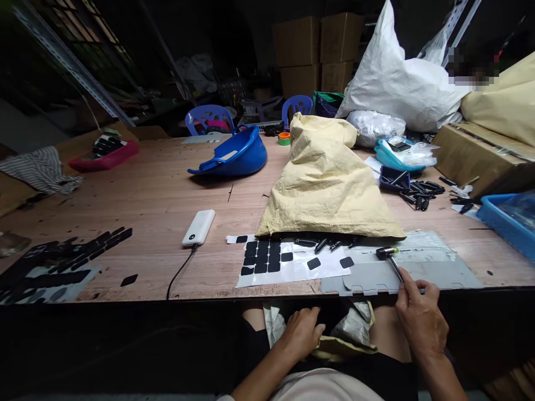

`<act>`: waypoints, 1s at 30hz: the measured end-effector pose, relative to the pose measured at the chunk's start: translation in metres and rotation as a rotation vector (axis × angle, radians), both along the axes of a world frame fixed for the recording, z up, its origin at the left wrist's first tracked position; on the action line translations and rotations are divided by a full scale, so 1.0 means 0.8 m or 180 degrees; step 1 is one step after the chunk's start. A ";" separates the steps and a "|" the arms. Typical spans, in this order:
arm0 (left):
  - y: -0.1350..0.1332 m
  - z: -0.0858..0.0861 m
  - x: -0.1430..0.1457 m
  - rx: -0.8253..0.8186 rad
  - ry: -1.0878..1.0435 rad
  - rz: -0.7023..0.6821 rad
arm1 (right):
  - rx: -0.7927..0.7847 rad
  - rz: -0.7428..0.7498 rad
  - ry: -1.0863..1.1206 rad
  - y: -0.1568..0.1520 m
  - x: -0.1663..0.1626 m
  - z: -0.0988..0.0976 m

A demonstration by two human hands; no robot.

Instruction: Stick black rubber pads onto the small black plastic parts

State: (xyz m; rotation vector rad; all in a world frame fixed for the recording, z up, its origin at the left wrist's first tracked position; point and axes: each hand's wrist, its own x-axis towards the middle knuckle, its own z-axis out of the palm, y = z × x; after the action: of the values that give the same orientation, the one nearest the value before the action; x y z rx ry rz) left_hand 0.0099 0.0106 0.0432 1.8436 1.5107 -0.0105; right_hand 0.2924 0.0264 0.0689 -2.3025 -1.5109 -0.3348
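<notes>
My right hand [422,314] is closed round the handle of a small mallet [387,253] with a black head and a yellow-green end. The mallet's head rests over a grey mat [371,278] at the table's front edge. My left hand [301,333] is low over my lap, its fingers curled at the mouth of an open bag [355,326] with a silvery inside. What those fingers hold, if anything, is hidden. Left of the mat lies a white backing sheet [295,273] with rows of black rounded patches [261,259]. Several black pen-like pieces [321,245] lie just behind it.
A full yellow sack [326,184] stands behind the sheet. To its left are a white power bank [199,227] with a cable and a blue scoop-like basin [246,153]. Black tubes [422,192], a blue tray [510,223] and a cardboard box [480,156] are at right.
</notes>
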 end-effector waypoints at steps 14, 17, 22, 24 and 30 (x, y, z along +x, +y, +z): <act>0.172 0.058 0.031 0.2200 -0.0279 0.0995 | 0.0037 0.0015 0.0066 0.002 0.000 0.002; 0.157 0.054 0.021 0.2336 -0.0283 0.1096 | 0.0023 0.0024 0.0189 0.001 -0.003 0.006; 0.121 0.052 0.007 0.2339 -0.0692 0.0837 | -0.0031 -0.0056 0.0375 0.001 -0.009 0.011; 0.116 0.049 0.010 0.2176 -0.0903 0.0305 | -0.0081 -0.0089 0.0506 0.002 -0.006 0.010; 0.129 0.033 0.019 0.1835 -0.1230 0.0174 | 0.0669 0.0230 0.1483 -0.005 0.013 0.007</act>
State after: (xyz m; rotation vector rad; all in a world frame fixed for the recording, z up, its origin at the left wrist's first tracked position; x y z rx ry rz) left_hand 0.0254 0.1140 0.0697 2.0759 1.3674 0.8371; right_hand 0.3032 0.0221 0.0744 -1.9788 -1.2522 0.0616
